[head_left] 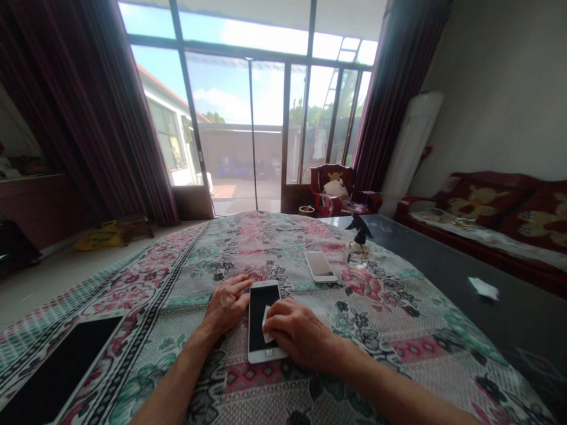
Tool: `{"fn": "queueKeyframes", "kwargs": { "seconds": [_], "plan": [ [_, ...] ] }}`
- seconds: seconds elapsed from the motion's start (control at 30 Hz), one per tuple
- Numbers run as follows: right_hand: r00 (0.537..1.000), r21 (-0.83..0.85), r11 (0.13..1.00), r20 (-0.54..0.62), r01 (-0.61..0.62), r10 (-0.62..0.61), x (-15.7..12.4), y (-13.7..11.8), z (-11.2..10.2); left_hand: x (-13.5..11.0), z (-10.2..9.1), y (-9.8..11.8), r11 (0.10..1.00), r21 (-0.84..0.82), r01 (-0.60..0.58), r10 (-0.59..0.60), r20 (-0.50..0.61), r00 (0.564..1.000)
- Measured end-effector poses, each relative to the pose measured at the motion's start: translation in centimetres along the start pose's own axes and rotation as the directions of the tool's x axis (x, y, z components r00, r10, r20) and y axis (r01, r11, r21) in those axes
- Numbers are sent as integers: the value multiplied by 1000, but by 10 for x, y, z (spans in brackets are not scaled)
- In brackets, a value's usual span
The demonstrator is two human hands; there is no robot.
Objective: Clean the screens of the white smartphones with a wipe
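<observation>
A white smartphone [260, 353] with a dark screen lies face up on the patterned tablecloth [208, 366]. At its upper left edge rests my left hand [228, 304], fingers stretched out and touching the phone's side. My right hand [295, 330] is closed on a small white wipe [267, 336], pressed against the lower part of the screen. Some pale material, too hidden to name, shows behind that hand. Farther back lies a second white phone [319, 267], and beside it stands a clear spray bottle [358, 248] with a black trigger head.
A large tablet-like device [66, 366] with a black screen lies at the left. To the right, a dark glossy tabletop [447, 307] carries a crumpled white tissue [484, 288]. Beyond are a red wooden armchair [332, 189], a sofa [496, 206] and glass doors [239, 130].
</observation>
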State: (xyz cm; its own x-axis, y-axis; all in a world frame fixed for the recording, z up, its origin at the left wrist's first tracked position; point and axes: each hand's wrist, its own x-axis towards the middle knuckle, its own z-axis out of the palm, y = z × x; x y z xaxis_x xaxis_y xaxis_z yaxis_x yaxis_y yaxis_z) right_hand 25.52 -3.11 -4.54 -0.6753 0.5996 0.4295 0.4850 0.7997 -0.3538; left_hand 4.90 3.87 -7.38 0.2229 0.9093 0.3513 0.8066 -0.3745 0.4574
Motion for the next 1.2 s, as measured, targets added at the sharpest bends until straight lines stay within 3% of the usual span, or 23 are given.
{"fn": "queueKeyframes", "kwargs": {
  "seconds": [0.27,0.53,0.73,0.83,1.0,1.1,1.2],
  "plan": [
    [995,-64,994,45,93,-90,18,-7,14,1,2,-1,1000,23,-17,17,16,1000],
    [978,-94,995,206,18,2,9,-6,-20,0,0,1,1000,10,-3,2,43,999],
    [973,-37,999,229,-27,35,-1,3,-47,1,-1,2,1000,8,4,-4,48,999],
    [986,29,1000,165,5,-10,2,-6,-39,1,0,2,1000,15,9,-10,51,999],
    [987,-2,993,106,122,-121,10,-21,-2,1,1,0,1000,29,4,-6,52,999],
    [979,-19,989,144,148,-144,12,-23,7,1,1,0,1000,31,0,-1,54,999],
    [973,-8,992,200,122,-118,11,-21,1,1,1,0,1000,25,2,-3,55,998]
  ]
}}
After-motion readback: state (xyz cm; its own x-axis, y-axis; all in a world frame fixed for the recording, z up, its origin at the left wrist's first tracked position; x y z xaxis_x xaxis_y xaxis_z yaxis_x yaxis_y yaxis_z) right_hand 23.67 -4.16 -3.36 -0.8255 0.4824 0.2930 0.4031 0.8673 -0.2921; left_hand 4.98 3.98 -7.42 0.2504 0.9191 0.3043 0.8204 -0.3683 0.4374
